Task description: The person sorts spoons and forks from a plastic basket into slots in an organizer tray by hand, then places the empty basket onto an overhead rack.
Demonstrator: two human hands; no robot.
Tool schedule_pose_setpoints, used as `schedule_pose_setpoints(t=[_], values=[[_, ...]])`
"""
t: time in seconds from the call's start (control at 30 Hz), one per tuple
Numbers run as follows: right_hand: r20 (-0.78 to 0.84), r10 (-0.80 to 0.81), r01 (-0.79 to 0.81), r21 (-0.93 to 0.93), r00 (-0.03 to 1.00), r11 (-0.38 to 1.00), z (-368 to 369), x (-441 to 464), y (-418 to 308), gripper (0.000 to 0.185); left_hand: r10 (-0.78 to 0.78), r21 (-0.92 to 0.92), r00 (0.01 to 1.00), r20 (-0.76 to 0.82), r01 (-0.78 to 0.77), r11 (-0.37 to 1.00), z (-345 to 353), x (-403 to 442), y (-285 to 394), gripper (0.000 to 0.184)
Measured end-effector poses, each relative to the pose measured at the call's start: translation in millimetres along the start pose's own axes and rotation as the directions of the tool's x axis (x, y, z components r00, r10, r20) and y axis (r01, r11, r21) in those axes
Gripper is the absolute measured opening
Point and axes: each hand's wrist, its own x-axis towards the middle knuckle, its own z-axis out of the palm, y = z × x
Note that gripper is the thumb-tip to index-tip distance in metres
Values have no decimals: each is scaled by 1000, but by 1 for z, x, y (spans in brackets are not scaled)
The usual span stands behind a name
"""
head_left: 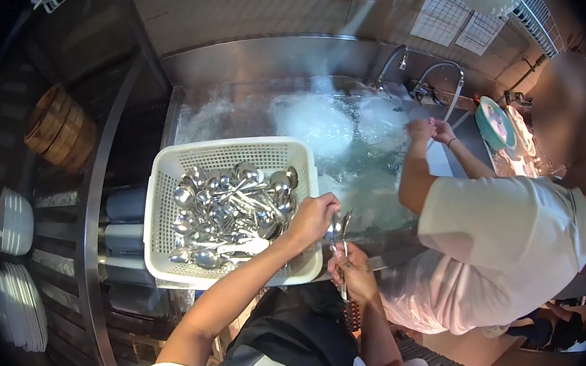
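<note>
My right hand [355, 272] is closed around the handles of a few metal spoons [346, 224], their bowls pointing up. Just above it, my left hand [314, 218] is closed with fingertips pinched at the spoon bowls. Its wrist passes over the rim of a white perforated plastic basket [156, 206]. Inside that basket lies a jumbled heap of shiny spoons [225, 205], bowls and handles facing all ways. My fingers partly hide the held spoons, so I cannot tell exactly how many there are.
Foamy water fills the metal sink [242, 47] behind the basket. To the right a co-worker [506, 215] in a light shirt reaches over it, near curved faucets [446, 65]. A teal basin [487, 127] stands beyond. On the left are stacked plates [17, 305], bowls [16, 221] and bamboo steamers [61, 128].
</note>
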Motion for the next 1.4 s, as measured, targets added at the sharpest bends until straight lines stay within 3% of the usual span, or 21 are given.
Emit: schedule_pose_setpoints(t=[0.07, 0.23, 0.27, 0.3, 0.37, 0.43, 0.47, 0.53, 0.57, 0.67, 0.77, 0.87, 0.9, 0.93, 0.97, 1.07, 1.13, 1.17, 1.23, 1.3, 1.4], values=[[-42, 13, -13, -15, 999, 1000, -13, 12, -6, 15, -18, 180, 999, 49, 9, 984, 10, 19, 3, 15], [-159, 37, -66, -184, 987, 981, -50, 65, -18, 28, -38, 331, 995, 96, 4, 944, 45, 74, -22, 19], [-184, 123, -136, -56, 975, 989, -62, 85, -6, 34, -106, 355, 984, 143, 49, 933, 56, 91, -30, 21], [-266, 13, -60, -170, 964, 984, -64, 100, -6, 35, -172, 382, 967, 187, 90, 920, 69, 107, -40, 25], [-270, -442, 227, -572, 855, 788, -102, 154, 46, 33, -278, 309, 944, 178, 215, 926, 95, 140, -62, 31], [-333, -451, 122, -679, 828, 724, -111, 173, 52, 30, -492, 436, 798, 349, 327, 839, 116, 167, -88, 32], [-381, -476, 16, -768, 792, 641, -113, 182, 54, 28, -502, 436, 791, 351, 336, 835, 127, 174, -104, 32], [-420, -361, -90, -746, 833, 660, -116, 182, 45, 25, -392, 427, 780, 488, 178, 887, 148, 183, -141, 27], [-455, -256, -188, -725, 853, 663, -117, 183, 40, 22, -400, 427, 775, 490, 186, 885, 156, 184, -153, 27], [-424, -187, -219, -739, 886, 637, -130, 188, 44, 24, -290, 396, 844, 451, 102, 913, 170, 181, -161, 26], [-451, -222, -210, -726, 864, 655, -142, 190, 56, 22, -379, 484, 758, 531, 96, 870, 166, 186, -145, 26], [-455, -382, -55, -697, 805, 715, -152, 196, 78, 22, -294, 383, 736, 610, 51, 922, 165, 182, -148, 24], [-456, -378, -59, -696, 806, 716, -151, 198, 73, 22, -263, 349, 783, 563, 63, 935, 168, 180, -152, 23], [-558, -54, -200, -384, 828, 901, -151, 204, 66, 20, -233, 316, 829, 509, 72, 946, 169, 179, -155, 22], [-532, 284, -352, -27, 798, 936, -149, 210, 59, 19, -237, 317, 829, 506, 76, 945, 171, 179, -158, 22], [-619, 231, -335, -56, 751, 941, -145, 223, 53, 13, -216, 386, 877, 430, 38, 922, 170, 176, -155, 22], [-614, 142, -288, -146, 777, 946, -165, 243, 81, 13, -338, 220, 872, 355, 274, 936, 163, 179, -147, 23], [-608, 57, -243, -228, 792, 943, -172, 248, 92, 14, -342, 218, 872, 351, 280, 935, 163, 175, -149, 23], [-554, 108, -235, -164, 825, 958, -165, 244, 75, 16, -217, 21, 943, 251, 219, 976, 163, 172, -152, 21], [-497, 157, -236, -100, 854, 967, -162, 241, 69, 18, -212, 56, 936, 280, 204, 977, 161, 175, -148, 22], [-573, 55, -144, -112, 818, 983, -165, 241, 83, 21, -179, 105, 941, 288, 154, 982, 159, 175, -138, 20]])
